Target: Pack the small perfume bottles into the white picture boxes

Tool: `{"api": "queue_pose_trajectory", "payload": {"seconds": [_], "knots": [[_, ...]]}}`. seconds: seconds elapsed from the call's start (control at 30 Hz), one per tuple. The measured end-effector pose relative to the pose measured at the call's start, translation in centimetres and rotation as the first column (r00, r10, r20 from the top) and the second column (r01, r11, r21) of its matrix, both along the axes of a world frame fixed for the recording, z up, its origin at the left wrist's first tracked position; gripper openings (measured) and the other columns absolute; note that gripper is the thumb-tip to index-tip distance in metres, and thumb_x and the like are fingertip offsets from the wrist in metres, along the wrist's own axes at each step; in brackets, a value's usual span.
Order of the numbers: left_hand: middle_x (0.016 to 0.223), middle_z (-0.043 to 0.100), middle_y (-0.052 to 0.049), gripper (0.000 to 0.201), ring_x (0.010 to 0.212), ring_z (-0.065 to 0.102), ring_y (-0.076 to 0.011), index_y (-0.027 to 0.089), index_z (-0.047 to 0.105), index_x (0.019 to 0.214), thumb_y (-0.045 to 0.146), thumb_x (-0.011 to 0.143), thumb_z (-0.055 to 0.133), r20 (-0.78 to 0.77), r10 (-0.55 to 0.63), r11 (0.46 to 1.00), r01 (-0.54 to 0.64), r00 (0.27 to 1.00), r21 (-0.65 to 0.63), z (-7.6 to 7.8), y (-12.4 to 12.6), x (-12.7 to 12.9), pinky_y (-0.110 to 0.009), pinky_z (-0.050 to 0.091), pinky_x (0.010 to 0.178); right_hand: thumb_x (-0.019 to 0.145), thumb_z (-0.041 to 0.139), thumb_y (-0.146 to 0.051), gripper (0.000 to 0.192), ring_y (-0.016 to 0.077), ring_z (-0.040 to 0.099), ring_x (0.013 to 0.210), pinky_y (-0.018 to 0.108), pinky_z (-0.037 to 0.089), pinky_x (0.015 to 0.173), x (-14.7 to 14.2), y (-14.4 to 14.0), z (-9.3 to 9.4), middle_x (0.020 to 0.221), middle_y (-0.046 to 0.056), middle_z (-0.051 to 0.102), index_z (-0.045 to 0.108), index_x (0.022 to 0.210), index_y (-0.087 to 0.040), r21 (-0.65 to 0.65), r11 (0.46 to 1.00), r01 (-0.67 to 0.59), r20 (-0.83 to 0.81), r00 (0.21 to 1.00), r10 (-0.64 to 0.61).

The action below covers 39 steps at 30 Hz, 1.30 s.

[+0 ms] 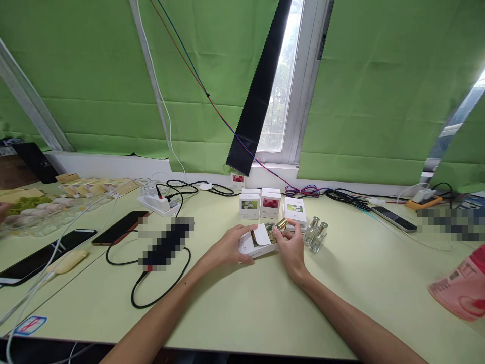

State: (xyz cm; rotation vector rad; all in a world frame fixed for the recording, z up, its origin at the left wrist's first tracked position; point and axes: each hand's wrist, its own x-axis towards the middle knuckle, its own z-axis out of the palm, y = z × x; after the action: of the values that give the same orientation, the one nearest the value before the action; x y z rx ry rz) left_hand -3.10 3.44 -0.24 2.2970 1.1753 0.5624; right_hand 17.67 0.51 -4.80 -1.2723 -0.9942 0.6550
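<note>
My left hand (232, 244) is closed around a white carton (263, 249) that lies tilted on the table, its flap raised. At the carton's right end, my right hand (291, 250) pinches a small glass perfume bottle with a gold cap (282, 223). The fingers partly hide the bottle, so I cannot tell how much of it is inside the carton. Just right of this hand lie clear glass bottles with silver caps (316, 234). Behind both hands stand white cartons with a green flower picture (249, 205) and a red one (270, 203). Another white carton (295, 208) lies behind my right hand.
Phones (120, 227) and a power strip (158, 203) with cables are on the left. Egg trays (41, 210) sit at the far left, where another person's hand (3, 210) shows. A pink pouch (462, 285) stands at right, a phone (394, 218) behind it.
</note>
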Motion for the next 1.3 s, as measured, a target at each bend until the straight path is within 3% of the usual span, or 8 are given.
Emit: {"api": "queue_pose_trajectory", "payload": {"seconds": [0.17,0.33,0.73,1.03,1.3], "knots": [[0.142,0.062,-0.008,0.095,0.125,0.059,-0.0338,0.028,0.059,0.143,0.031,0.054,0.092,0.084,-0.021,0.993,0.030,0.996,-0.114,0.9,0.1,-0.4,-0.041,0.048,0.106,0.078,0.073,-0.052,0.062,0.0240,0.068,0.067,0.031,0.050,0.064,-0.1,-0.2,0.4,0.067,-0.002,0.067,0.051,0.126,-0.020,-0.010,1.000,-0.007,-0.008,1.000,0.007],[0.146,0.059,-0.009,0.098,0.129,0.058,-0.0339,0.026,0.057,0.145,0.031,0.054,0.092,0.135,-0.046,0.981,0.070,0.990,-0.179,0.9,0.5,-0.6,-0.042,0.047,0.109,0.079,0.073,-0.051,0.062,0.0237,0.068,0.066,0.032,0.050,0.064,-0.1,-0.2,0.6,0.066,-0.004,0.065,0.050,0.127,-0.020,-0.010,1.000,-0.008,0.003,1.000,0.008],[0.146,0.060,-0.010,0.093,0.130,0.056,-0.0335,0.026,0.057,0.144,0.028,0.056,0.089,0.095,-0.028,0.994,0.038,0.995,-0.102,0.8,0.1,-0.2,-0.045,0.045,0.110,0.079,0.073,-0.050,0.060,0.0224,0.066,0.063,0.030,0.049,0.061,-0.1,-0.2,0.4,0.064,-0.005,0.063,0.051,0.125,-0.020,-0.002,1.000,-0.002,0.006,1.000,0.002],[0.148,0.055,-0.009,0.097,0.133,0.053,-0.0346,0.027,0.046,0.149,0.035,0.061,0.087,0.058,-0.035,0.999,0.035,0.998,-0.005,-0.4,-0.5,0.4,-0.043,0.045,0.108,0.077,0.074,-0.049,0.058,0.0233,0.068,0.068,0.031,0.050,0.063,0.0,-0.1,0.5,0.065,-0.005,0.064,0.049,0.122,-0.021,-0.004,1.000,-0.016,-0.002,1.000,0.016],[0.143,0.058,-0.010,0.086,0.128,0.056,-0.0338,0.026,0.046,0.146,0.035,0.068,0.080,0.036,-0.030,0.998,0.029,0.999,0.055,-0.3,-1.0,0.6,-0.042,0.048,0.103,0.076,0.075,-0.050,0.058,0.0228,0.068,0.067,0.031,0.049,0.063,0.0,-0.2,0.5,0.065,-0.006,0.064,0.049,0.119,-0.022,0.004,1.000,-0.030,-0.006,1.000,0.030]]}}
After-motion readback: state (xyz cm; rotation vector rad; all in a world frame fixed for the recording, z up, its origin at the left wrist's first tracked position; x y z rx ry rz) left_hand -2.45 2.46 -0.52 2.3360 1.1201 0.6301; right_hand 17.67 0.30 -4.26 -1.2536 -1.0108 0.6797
